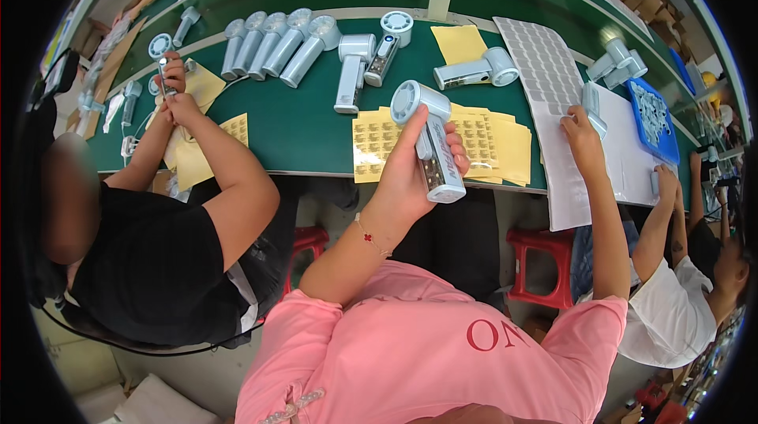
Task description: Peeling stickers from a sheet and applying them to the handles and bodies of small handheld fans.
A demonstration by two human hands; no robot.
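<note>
Spanning a crowded workshop, green bench (308, 132).

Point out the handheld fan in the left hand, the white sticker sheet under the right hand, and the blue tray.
handheld fan (433, 157), head view, on its handle below the round head.
white sticker sheet (543, 69), head view, on its gridded upper part.
blue tray (668, 142), head view, on its near rim.

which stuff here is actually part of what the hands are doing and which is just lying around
In hand:
left hand grips a white handheld fan
right hand rests on the white sticker sheet
yellow sticker sheets beneath the fan

Lying about:
row of fans at the back
blue tray
red stool
co-worker's fan
</note>
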